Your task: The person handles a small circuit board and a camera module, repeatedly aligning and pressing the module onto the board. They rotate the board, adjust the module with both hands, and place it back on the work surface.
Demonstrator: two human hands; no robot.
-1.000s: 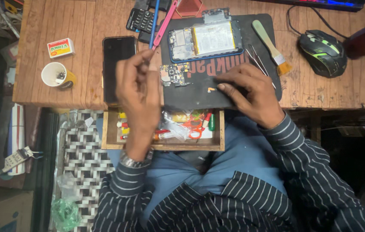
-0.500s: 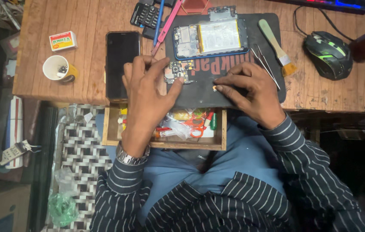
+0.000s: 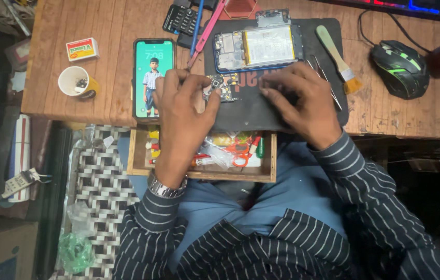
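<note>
Head view, phone repair at the bench. My left hand (image 3: 181,116) lay over the left part of the black mat (image 3: 261,111), its fingers curled down onto a small circuit board (image 3: 220,88) that sat on the mat near the bench's front edge, just below the opened phone (image 3: 256,46); the fingertips touched the board's left side, though I could not tell whether they pinched it or merely steadied it. My right hand (image 3: 303,101) rested on the mat to the board's right, fingers bent and pressed close together toward the mat; whether they held a small part or tool was hidden. I judged the step to be fine work on the removed board, with the left hand bracing and the right attending to it. The next move, as I judged it, called for a steady, light touch and a firm hold on the board so that it would not slide on the mat. The board looked small, dark and irregular in outline, crowded with tiny components and metal shields. The opened phone lay at the mat's far edge, its pale battery and inner frame exposed. A second phone (image 3: 152,78), screen lit, lay just left of the mat. A brush (image 3: 336,57) and tweezers (image 3: 323,78) lay at the mat's right edge, a mouse (image 3: 398,67) beyond. An open drawer (image 3: 142,155) of tools hung below the front edge.
</note>
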